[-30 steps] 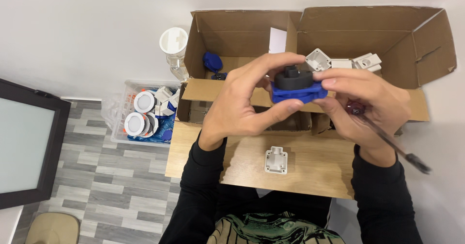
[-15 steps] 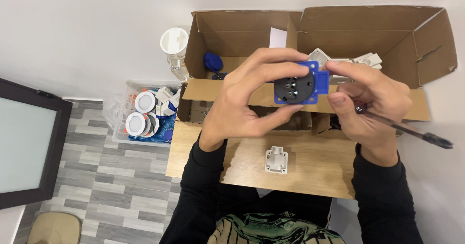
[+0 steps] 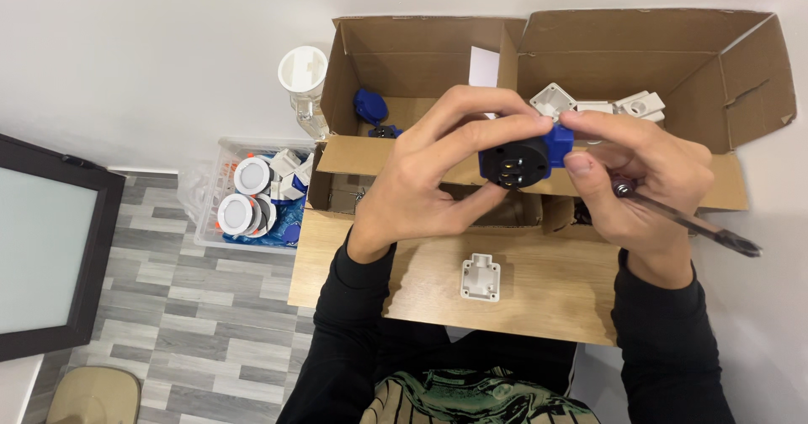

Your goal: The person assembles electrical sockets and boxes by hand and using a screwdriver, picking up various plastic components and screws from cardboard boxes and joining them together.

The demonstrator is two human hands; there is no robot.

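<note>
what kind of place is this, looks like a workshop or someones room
Probably a small home assembly spot, not a factory: a small wooden table against a plain wall, open cardboard boxes of white plastic parts, and a clear plastic bin on the grey plank floor.

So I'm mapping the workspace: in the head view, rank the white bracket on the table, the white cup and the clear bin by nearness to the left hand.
1. White bracket, on the table below the left hand.
2. White cup, up-left by the wall.
3. Clear bin, far left on the floor.
</note>
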